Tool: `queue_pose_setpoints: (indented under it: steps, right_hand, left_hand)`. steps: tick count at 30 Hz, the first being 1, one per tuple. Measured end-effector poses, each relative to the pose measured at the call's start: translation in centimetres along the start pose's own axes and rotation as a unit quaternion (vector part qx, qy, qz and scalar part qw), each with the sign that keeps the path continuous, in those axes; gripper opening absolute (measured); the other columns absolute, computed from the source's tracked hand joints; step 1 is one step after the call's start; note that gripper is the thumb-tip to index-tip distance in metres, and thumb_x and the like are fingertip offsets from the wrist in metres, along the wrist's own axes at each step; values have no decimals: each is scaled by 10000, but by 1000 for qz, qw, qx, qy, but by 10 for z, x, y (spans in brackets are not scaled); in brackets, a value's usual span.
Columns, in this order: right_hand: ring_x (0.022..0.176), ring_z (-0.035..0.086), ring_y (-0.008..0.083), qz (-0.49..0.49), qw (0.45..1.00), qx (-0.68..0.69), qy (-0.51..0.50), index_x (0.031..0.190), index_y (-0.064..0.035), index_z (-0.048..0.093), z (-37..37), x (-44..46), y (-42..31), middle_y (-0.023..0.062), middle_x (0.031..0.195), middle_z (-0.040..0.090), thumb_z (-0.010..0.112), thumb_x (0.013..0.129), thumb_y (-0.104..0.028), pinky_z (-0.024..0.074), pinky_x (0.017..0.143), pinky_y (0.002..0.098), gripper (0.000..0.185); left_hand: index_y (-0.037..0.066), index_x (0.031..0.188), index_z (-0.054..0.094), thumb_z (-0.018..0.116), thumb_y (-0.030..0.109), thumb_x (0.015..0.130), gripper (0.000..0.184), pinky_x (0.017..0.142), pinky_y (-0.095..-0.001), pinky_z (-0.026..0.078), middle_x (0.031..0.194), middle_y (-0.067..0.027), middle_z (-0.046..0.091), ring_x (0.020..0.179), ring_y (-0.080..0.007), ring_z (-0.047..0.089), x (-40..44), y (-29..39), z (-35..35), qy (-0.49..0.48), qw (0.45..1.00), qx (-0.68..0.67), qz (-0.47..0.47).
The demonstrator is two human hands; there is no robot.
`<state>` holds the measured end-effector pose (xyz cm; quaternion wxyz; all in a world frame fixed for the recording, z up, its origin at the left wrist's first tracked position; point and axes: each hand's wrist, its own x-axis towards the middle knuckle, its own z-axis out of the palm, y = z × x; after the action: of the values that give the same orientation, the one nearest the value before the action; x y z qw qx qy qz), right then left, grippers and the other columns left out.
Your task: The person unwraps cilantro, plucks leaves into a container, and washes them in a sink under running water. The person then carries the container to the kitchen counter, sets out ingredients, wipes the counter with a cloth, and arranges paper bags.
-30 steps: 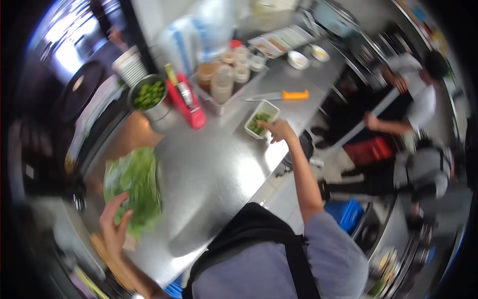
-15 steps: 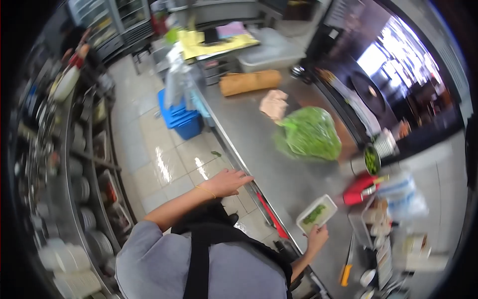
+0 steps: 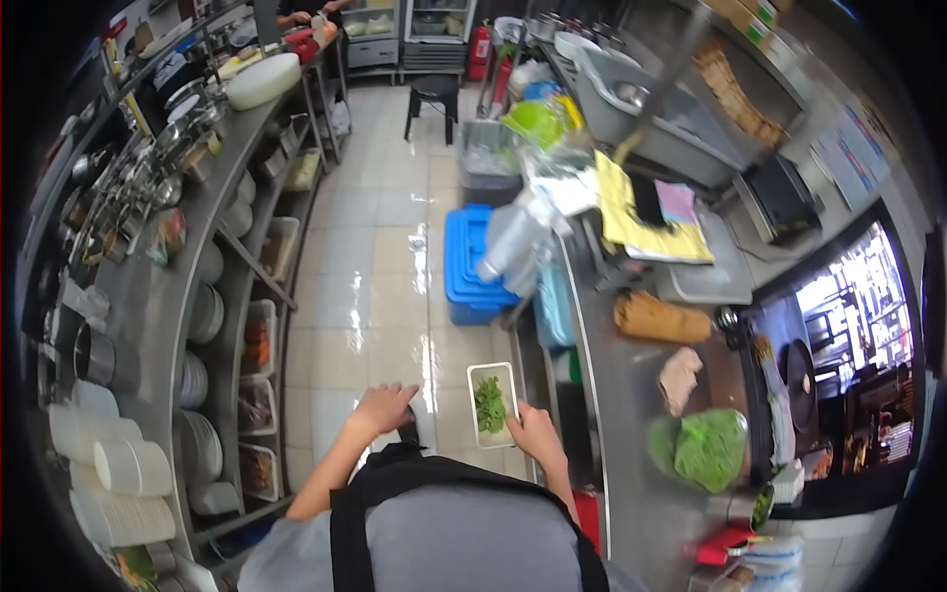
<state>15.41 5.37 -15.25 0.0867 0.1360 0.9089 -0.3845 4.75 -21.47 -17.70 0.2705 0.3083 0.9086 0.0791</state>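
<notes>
- Presently, the right hand (image 3: 539, 434) is clamped on the near right side of the white container (image 3: 488, 372); the thumb lies at the rim, and the fingers underneath are hidden.
- Container location: over the aisle floor (image 3: 375, 296), just beside the long edge of the steel counter (image 3: 631, 434), not resting on it.
- Contents: loose green leaves (image 3: 489, 405), gathered in the middle of the container. The opening faces up; any slight tilt cannot be judged.
- The left hand (image 3: 385, 407) is free, its fingers extended and slightly spread, on the far side of the container from the counter. The two hands are apart.
- Carry the container level. A one-sided grip puts the load on the wrist, so a dipped far corner could spill leaves.
- Support the base with the fingers and press lightly with the thumb; hard pressure may flex the wall if the material is thin.
- Maintain clearance between the right knuckles and the counter edge when turning.
- Allow room for the blue bin (image 3: 469, 266), which stands in the aisle beside the counter, farther from the body.
- Should the load wobble, steady the free side with the left hand, without pressing on the leaves.
</notes>
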Motion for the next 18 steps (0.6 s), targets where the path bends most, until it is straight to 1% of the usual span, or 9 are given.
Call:
queue_pose_setpoints:
  steps: [3,5,7,9,11,14,16,17,18]
  right_hand:
    - [681,606,397,5,1000,18,-20,934,31,585,15,83,-41,270,714,584,497,793,-160,474,635,444,253]
    - [678,616,387,-6,1000,14,-15,932,31,591,19,128,-60,274,729,591,494,795,-165,483,652,443,258]
    - [745,605,404,40,999,0,-34,957,27,591,15,169,-79,272,752,597,505,780,-188,476,685,459,292]
    - [776,595,410,22,998,-59,4,950,28,592,20,212,-62,270,764,595,507,772,-195,468,699,461,298]
    - [773,589,417,67,998,-6,10,940,27,596,1,245,-86,271,767,588,505,766,-192,461,698,461,294]
    - [786,570,443,90,994,-36,54,899,47,594,-11,313,-107,293,770,574,491,761,-167,450,719,473,275]
    - [792,557,463,101,992,-40,57,885,53,591,-17,373,-126,301,781,573,485,760,-156,444,743,489,265]
    - [791,556,464,68,994,-60,55,905,46,589,-14,413,-129,300,786,575,485,761,-156,443,746,496,269]
    - [791,555,466,33,995,-79,56,926,39,587,-4,463,-126,299,792,577,484,762,-156,442,749,502,274]
  left_hand:
    - [152,1271,411,609,393,793,571,840,-475,435,1121,-157,534,1020,-361,530,4,-73,-27,-26,997,-17,-69]
    - [148,1295,391,586,422,808,592,852,-459,440,1135,-172,530,1037,-361,526,20,-115,-49,-48,996,-49,-62]
    - [151,1327,364,577,434,814,623,877,-440,433,1163,-177,523,1053,-369,518,49,-138,-83,-74,994,-59,-52]
    - [132,1326,360,548,421,837,598,876,-434,434,1171,-176,520,1066,-359,513,94,-160,-120,-57,995,-80,24]
    - [123,1326,358,544,399,845,585,876,-431,432,1166,-174,522,1057,-356,516,147,-185,-156,-31,988,-112,99]
    - [122,1297,392,561,384,832,560,832,-434,453,1126,-172,536,1011,-365,534,214,-217,-212,41,995,0,88]
    - [120,1297,393,569,374,827,563,822,-437,453,1114,-170,541,994,-359,539,258,-258,-236,72,990,-57,109]
    - [118,1297,394,573,369,824,564,817,-439,453,1109,-169,543,986,-356,542,274,-277,-247,87,985,-87,118]
    - [113,1290,404,586,378,812,577,816,-438,453,1103,-171,544,973,-346,547,284,-297,-259,106,984,-109,98]
